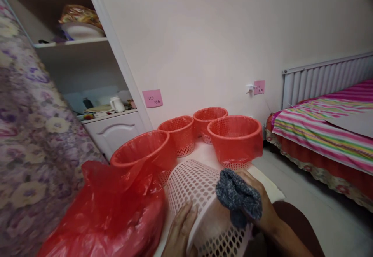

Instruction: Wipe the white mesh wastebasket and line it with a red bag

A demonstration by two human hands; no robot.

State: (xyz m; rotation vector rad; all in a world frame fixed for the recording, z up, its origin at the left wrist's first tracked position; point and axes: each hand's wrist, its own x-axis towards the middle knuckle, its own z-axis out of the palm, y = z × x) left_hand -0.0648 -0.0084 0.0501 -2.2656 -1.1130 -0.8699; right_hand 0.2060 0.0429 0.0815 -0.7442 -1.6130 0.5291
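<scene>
A pale pink perforated plastic basket (190,185) lies tipped on its side, its open mouth towards me. My left hand (181,228) holds it by the rim, fingers lying along the outside. In my right hand (259,193) is a crumpled dark grey cloth (237,193), pressed against the upper edge of the basket's mouth. Some of the right fingers are hidden behind the cloth. To the left, a heap of red plastic bags (116,214) lies close beside the basket.
Behind the basket, several baskets lined with red bags stand on a white tabletop (204,154), including a front left one (141,148) and a right one (236,132). A floral curtain (26,132) hangs left; a bed (329,128) stands right.
</scene>
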